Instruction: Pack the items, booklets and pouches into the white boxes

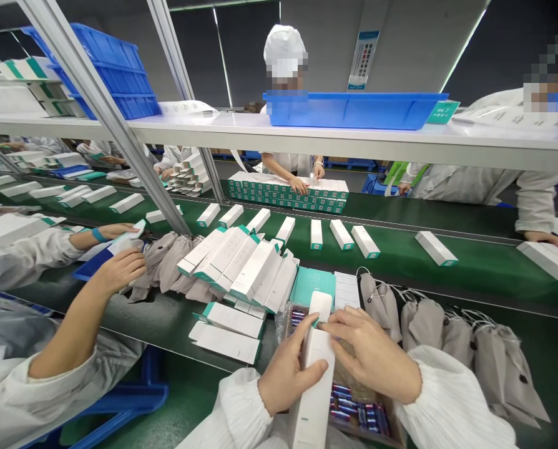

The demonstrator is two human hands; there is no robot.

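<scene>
A long white carton (311, 415) stands tilted in front of me, its end flap (321, 303) raised at the far end. My left hand (291, 377) is wrapped around the carton near that end, thumb across its front face. The fingers of my right hand (375, 355) are closed at the carton's opening, beside the flap; whether they also hold something small is hidden. Beneath my hands sits a box of batteries (354, 408) with red and blue wrappers, partly covered. Just beyond lie a teal box (313, 285) and a white printed sheet (347, 292).
White and teal cartons (241, 265) are heaped to the left. Grey drawstring bags (422, 324) lie right. Spaced cartons rest on the green conveyor (396, 240). Overhead runs a shelf (223, 128) with blue bins (354, 111). A co-worker's hands (120, 268) work at left; others sit opposite.
</scene>
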